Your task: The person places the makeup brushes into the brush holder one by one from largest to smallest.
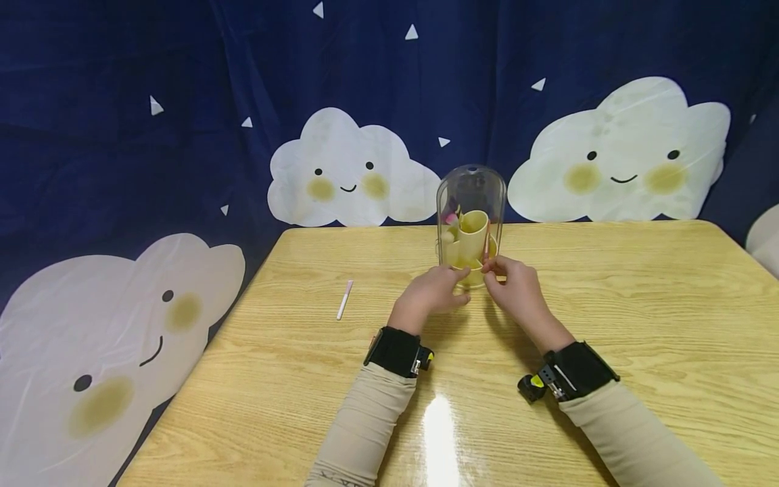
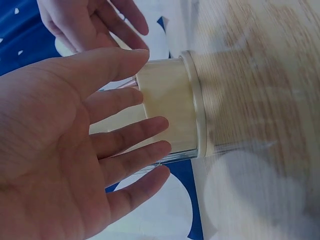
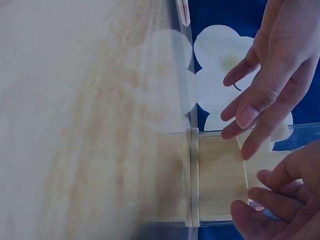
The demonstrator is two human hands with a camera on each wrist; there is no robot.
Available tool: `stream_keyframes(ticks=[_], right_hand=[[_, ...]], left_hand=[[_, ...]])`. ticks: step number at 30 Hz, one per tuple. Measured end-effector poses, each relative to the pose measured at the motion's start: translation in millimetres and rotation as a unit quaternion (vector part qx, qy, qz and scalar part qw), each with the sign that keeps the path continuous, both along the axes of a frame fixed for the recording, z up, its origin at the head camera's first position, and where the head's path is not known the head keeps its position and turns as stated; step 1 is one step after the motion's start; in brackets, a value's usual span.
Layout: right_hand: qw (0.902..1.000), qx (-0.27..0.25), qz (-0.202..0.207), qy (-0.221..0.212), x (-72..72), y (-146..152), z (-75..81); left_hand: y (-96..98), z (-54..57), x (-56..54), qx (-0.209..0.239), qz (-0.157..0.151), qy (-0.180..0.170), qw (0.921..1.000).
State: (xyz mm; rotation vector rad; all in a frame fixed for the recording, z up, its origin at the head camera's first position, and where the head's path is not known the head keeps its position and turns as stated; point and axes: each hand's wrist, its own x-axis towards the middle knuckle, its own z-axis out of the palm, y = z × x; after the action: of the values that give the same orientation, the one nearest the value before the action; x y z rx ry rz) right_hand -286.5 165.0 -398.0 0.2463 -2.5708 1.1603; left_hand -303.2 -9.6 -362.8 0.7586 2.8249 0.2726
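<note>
A cream-yellow holder (image 1: 473,237) with several round cups stands under a clear domed cover (image 1: 471,179) towards the back of the table. Brushes with pink and pale heads (image 1: 451,219) stand in its left side. My left hand (image 1: 433,289) has its fingers spread, with its fingertips at the low front cup (image 2: 170,100). Across from it my right hand (image 1: 517,287) pinches a small pink stick (image 3: 256,205) between thumb and forefinger at that cup's rim. Most of the stick is hidden by the fingers.
A slim pink-and-white stick (image 1: 345,299) lies on the wooden table (image 1: 274,379), left of my left hand. Behind the table's far edge hangs a dark blue curtain (image 1: 377,61) with white clouds.
</note>
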Motion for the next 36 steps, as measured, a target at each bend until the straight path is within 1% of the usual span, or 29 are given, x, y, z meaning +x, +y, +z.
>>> stream_keyframes(ticks=[8,10,16,19,25,29,32,36], right_hand=[[0.9998,0.021,-0.004,-0.001,2.7,2,0.9],[0.9997,0.022,0.000,-0.008,3.4,2,1.5],[0.9991,0.021,0.013,-0.034,3.2,3,0.5],[0.9992,0.021,0.008,-0.032,2.8,4,-0.3],[0.9996,0.023,-0.012,-0.007,4.1,3,1.3],[0.9996,0.025,-0.012,-0.008,4.8,3,2.5],[0.9995,0.027,-0.010,-0.010,5.0,3,3.0],[0.9996,0.026,-0.013,-0.005,4.3,3,2.1]], left_hand=[[-4.3,4.1,1.9,-0.004,0.021,0.015,0.9997],[-5.2,4.4,1.8,-0.006,0.019,0.016,0.9997],[-4.0,2.9,0.4,-0.012,-0.003,0.013,0.9998],[-2.2,1.7,-0.1,-0.017,-0.009,0.012,0.9998],[0.4,-1.2,-1.0,-0.025,-0.009,0.016,0.9995],[1.0,-0.7,-0.3,-0.028,-0.009,0.017,0.9994],[-0.8,1.0,-0.1,-0.020,-0.012,0.015,0.9996],[-11.2,5.7,-2.4,0.019,-0.012,0.007,0.9997]])
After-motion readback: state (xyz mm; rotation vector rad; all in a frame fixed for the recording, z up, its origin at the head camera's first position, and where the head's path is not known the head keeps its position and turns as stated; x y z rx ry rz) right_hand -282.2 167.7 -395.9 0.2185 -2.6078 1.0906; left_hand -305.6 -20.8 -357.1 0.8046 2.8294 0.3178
